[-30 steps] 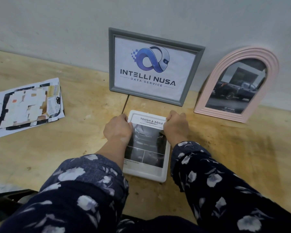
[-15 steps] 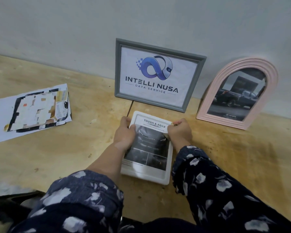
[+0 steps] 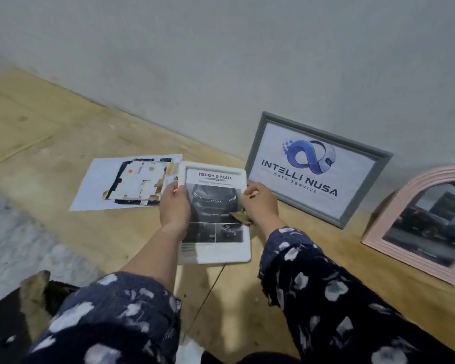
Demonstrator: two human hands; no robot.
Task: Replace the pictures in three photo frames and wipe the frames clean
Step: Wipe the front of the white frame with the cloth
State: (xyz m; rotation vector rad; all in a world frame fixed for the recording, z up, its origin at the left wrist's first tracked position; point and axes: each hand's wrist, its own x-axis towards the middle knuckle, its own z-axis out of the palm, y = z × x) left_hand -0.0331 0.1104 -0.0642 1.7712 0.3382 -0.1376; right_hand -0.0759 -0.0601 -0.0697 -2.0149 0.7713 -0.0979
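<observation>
A white photo frame (image 3: 216, 254) with a dark car picture headed "TOUGH & AGILE" is held above the wooden table. My left hand (image 3: 175, 206) grips its left edge. At the frame's right edge my right hand (image 3: 260, 204) grips it together with something small and tan pressed against it, perhaps a cloth. A grey frame (image 3: 318, 170) with a blue logo print leans on the wall to the right. A pink arched frame (image 3: 420, 227) with a truck picture leans at the far right.
Loose paper sheets with a patchy torn picture (image 3: 128, 183) lie on the wooden table (image 3: 50, 153) just left of the held frame. A grey wall (image 3: 221, 61) runs behind. A dark object (image 3: 16, 319) sits at the bottom left near the table's edge.
The white frame has been lifted off the table in both hands and carried left, toward the loose papers. The view has swung left, so the grey and pink frames now sit further right.
</observation>
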